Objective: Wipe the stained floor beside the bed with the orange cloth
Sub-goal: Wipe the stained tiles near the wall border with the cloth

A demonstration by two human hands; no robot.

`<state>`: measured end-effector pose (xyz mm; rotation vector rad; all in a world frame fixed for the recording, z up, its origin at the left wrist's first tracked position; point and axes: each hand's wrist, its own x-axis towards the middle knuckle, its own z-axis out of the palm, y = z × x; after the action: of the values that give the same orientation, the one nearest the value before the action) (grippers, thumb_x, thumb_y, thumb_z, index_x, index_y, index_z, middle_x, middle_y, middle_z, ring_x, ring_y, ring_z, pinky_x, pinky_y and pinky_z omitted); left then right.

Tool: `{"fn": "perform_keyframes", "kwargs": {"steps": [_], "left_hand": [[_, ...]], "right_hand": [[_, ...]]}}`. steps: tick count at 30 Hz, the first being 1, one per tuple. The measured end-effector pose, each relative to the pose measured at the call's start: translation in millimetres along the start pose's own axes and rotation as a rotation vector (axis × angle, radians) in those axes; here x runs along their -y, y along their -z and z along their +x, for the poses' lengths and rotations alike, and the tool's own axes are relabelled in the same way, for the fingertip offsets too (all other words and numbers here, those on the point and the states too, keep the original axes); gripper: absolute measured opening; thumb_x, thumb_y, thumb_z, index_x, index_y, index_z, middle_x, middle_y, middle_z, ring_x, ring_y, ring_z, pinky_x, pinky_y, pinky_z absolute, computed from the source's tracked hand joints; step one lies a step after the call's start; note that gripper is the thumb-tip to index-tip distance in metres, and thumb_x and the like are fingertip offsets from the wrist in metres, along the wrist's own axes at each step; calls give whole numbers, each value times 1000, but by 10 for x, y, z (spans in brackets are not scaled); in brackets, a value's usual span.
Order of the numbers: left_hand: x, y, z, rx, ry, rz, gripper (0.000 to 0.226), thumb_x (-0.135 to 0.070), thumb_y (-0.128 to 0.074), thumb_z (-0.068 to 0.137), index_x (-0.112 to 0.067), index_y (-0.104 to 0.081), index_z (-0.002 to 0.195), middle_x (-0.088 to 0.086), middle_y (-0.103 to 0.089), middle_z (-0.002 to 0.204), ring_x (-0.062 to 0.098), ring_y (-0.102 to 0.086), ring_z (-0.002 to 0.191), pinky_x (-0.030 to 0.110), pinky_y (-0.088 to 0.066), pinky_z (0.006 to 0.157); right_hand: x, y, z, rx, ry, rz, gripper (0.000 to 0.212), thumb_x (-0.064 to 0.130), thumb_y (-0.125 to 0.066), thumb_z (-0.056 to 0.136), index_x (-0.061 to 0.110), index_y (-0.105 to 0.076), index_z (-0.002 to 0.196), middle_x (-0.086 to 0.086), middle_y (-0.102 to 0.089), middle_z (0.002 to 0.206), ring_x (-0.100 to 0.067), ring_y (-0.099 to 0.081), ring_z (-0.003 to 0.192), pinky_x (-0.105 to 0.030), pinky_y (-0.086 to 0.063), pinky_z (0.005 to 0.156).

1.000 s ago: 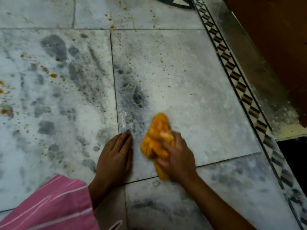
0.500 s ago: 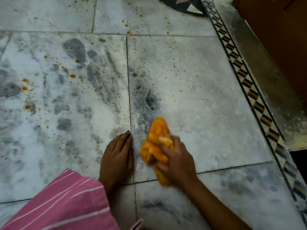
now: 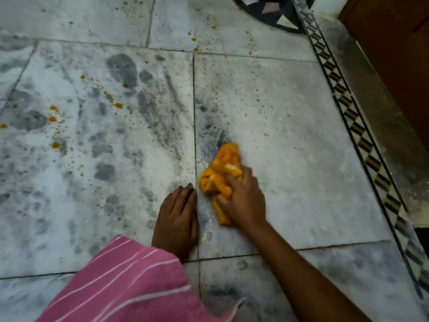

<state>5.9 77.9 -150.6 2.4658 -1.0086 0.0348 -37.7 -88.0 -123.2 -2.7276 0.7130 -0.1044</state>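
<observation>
Gripping the bunched orange cloth [image 3: 220, 175] in the right hand [image 3: 243, 198], pressed it onto the stained floor [image 3: 290, 135], most of the cloth bulging out at 11 o'clock from the knuckles, a tail trailing under the palm. Kept the left hand [image 3: 176, 221] flat and empty, fingers together, at 8 o'clock from the cloth, just across the tile joint [image 3: 194, 112]. Wore a pink striped sleeve [image 3: 130, 284].
</observation>
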Motion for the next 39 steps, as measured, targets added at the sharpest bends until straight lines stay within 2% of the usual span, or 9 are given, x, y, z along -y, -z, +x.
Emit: {"fn": "perform_keyframes", "kwargs": {"steps": [6, 10, 14, 21, 26, 30, 33, 36, 39], "left_hand": [[43, -41, 37, -14, 11, -34, 49, -12, -39, 78, 7, -57, 120, 23, -57, 125, 36, -50, 113, 43, -34, 97], [48, -71, 62, 15, 21, -79, 49, -9, -39, 76, 8, -57, 119, 23, -57, 124, 33, -42, 115, 42, -33, 98], [79, -88, 73, -5, 14, -135, 45, -11, -40, 78, 7, -62, 112, 23, -61, 118, 32, -44, 112, 39, -34, 95], [169, -21, 76, 38, -44, -196, 42, -31, -24, 95, -5, -47, 118, 19, -65, 113, 29, -44, 109, 37, -37, 90], [325, 372, 373, 350, -147, -6, 58, -29, -47, 69, -1, -52, 120, 19, -64, 112, 32, -65, 92, 34, -54, 72], [277, 1010, 859, 577, -251, 248, 61, -36, -42, 94, -9, -23, 145, 12, -28, 150, 29, -36, 131, 35, -38, 102], [109, 1424, 1236, 733, -349, 497, 62, -45, -33, 96, -16, -14, 147, 6, -24, 152, 24, -33, 132, 34, -33, 105], [-16, 1569, 1460, 812, -397, 596, 59, -46, -32, 96, -18, -19, 147, 3, -28, 149, 23, -37, 129, 36, -37, 103], [-144, 1394, 1576, 801, -366, 581, 55, -44, -33, 96, -19, -25, 144, 2, -34, 146, 22, -41, 126, 36, -41, 100]], "right_hand": [[-971, 488, -772, 205, 538, -128, 60, 57, -57, 61, 35, -50, 116, -8, -43, 123, -28, -62, 89, -24, -49, 67], [-1210, 678, -92, 113, 263, -246, 58, 55, -56, 69, 29, -52, 121, -11, -45, 118, -37, -64, 81, -37, -54, 57], [-416, 503, 562, 176, -4, -276, 53, 45, -62, 80, 33, -48, 129, -14, -39, 126, -38, -53, 102, -38, -44, 80], [-124, 1149, 466, 750, 640, -610, 60, 41, -53, 90, 37, -23, 142, -10, -26, 148, -32, -50, 117, -37, -44, 91], [-463, 2260, 428, 821, 646, -798, 63, 56, -41, 91, 49, -6, 144, 10, -22, 151, -9, -42, 125, -26, -41, 99], [-641, 2144, 401, 734, 571, -727, 64, 65, -34, 88, 48, -7, 144, 10, -23, 151, -9, -36, 129, -26, -35, 103], [-640, 1259, 317, 577, 545, -472, 88, 83, -30, 69, 47, 4, 142, -2, -8, 157, -25, -19, 140, -39, -27, 110], [-567, 662, -56, 559, 503, -346, 89, 75, -36, 59, 47, -20, 143, -14, -14, 156, -37, -29, 136, -55, -35, 101], [-923, 703, -192, 448, 568, -212, 71, 65, -51, 53, 43, -52, 121, -12, -55, 132, -28, -63, 99, -40, -54, 66]]}}
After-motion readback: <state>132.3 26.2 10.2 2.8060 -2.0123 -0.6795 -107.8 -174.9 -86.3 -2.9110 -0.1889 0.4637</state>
